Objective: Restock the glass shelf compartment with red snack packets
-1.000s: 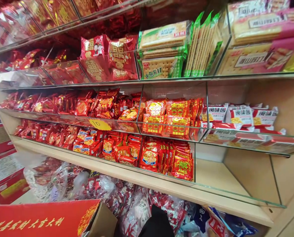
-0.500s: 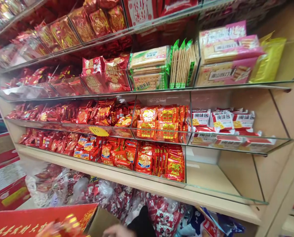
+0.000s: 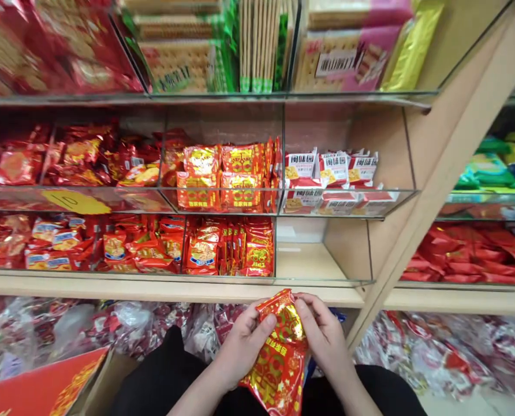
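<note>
My left hand (image 3: pixel 246 346) and my right hand (image 3: pixel 324 338) are both closed on red-and-gold snack packets (image 3: pixel 277 370) in front of my lap. The thumbs press on the upper part of the shiny wrapping, one from each side. An upper and a lower printed section show; whether these are separate packets or a joined strip I cannot tell. Above my hands, on the bottom shelf, stand similar red snack packets (image 3: pixel 260 254). More packets with matching gold print (image 3: pixel 242 188) are stacked one shelf higher.
A red cardboard box (image 3: pixel 36 384) stands at the lower left. Glass dividers and a glass front lip (image 3: pixel 322 280) edge the shelf compartments. White-and-red packets (image 3: pixel 335 170) sit at right, near a wooden upright (image 3: pixel 417 231). Clear bags of wrapped goods (image 3: pixel 140 323) lie underneath.
The view has swung right and closer to the lower shelves. Both hands now hold red packets before my lap; earlier one blurred hand showed beside the box, with a blurred red-gold packet at its front.
</note>
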Action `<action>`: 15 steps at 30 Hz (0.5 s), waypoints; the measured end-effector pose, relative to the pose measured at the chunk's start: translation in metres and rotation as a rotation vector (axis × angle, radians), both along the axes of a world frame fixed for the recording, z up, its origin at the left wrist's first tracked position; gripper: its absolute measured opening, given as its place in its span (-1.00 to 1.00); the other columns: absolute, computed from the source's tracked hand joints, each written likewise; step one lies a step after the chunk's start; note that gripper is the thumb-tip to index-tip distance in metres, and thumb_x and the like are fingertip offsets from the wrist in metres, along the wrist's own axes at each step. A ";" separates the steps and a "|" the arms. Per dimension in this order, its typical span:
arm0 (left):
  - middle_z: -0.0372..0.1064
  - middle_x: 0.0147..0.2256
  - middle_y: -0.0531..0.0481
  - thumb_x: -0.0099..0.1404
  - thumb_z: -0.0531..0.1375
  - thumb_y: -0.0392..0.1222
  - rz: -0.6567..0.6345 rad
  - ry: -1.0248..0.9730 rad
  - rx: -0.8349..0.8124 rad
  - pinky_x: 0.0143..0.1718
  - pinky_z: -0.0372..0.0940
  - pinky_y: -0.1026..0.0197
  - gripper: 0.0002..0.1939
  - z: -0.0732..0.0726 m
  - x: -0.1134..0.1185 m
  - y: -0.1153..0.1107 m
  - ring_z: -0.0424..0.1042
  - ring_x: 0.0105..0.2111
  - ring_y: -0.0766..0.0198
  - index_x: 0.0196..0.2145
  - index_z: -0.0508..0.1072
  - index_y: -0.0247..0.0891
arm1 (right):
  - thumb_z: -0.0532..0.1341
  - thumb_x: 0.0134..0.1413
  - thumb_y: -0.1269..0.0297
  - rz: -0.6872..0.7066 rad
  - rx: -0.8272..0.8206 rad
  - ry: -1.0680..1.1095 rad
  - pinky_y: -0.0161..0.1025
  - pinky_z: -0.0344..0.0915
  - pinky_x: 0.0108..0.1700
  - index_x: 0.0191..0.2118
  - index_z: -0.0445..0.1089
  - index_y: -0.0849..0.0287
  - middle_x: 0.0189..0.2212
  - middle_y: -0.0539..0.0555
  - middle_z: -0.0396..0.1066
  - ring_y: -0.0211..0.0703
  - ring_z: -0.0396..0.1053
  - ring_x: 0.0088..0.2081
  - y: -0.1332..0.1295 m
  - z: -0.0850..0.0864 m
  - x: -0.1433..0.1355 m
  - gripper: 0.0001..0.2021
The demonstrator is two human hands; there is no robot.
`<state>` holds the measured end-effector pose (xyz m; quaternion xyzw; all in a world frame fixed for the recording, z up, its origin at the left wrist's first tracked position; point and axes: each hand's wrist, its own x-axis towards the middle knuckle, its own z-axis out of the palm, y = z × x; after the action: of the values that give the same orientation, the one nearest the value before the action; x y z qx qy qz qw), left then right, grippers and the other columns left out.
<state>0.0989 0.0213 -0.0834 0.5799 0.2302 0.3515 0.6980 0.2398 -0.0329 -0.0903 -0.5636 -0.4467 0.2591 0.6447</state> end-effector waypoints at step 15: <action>0.49 -0.13 0.00 0.24 0.17 -0.17 0.081 -0.027 0.023 -0.12 0.31 0.25 -0.75 -0.048 -0.031 0.012 0.44 -0.16 0.23 -0.10 0.47 -0.10 | 0.19 0.06 0.23 0.016 0.054 -0.412 -0.25 0.37 -0.07 -0.12 0.36 0.13 -0.12 0.11 0.43 -0.13 0.40 -0.10 0.014 -0.045 -0.019 -0.75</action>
<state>0.0683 0.0331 -0.1309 0.5734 0.2402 0.3899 0.6794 0.2212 -0.0186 -0.1349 -0.5836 -0.5805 0.1311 0.5525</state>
